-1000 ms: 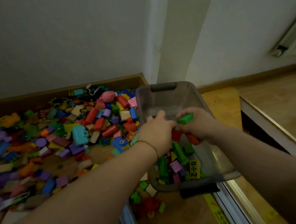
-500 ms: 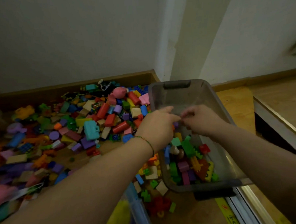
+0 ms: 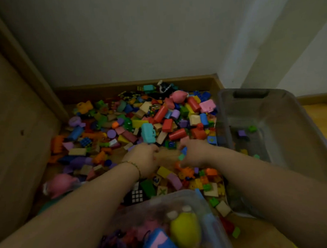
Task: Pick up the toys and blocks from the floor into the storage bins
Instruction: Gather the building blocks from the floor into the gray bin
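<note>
A pink soft toy lies at the lower left of the frame, on the edge of the pile of blocks that covers the wooden floor across the centre. The left hand, a thin bracelet at its wrist, reaches into the pile at mid-frame with fingers curled; whether it grips anything cannot be told. Just right of it, the right hand is also down among the blocks, fingers bent, with a small green piece and a blue piece at its fingertips. A clear bin at the bottom centre holds soft toys. A grey bin at the right holds a few blocks. A pale wall fills the top, with a wooden panel at the left.
</note>
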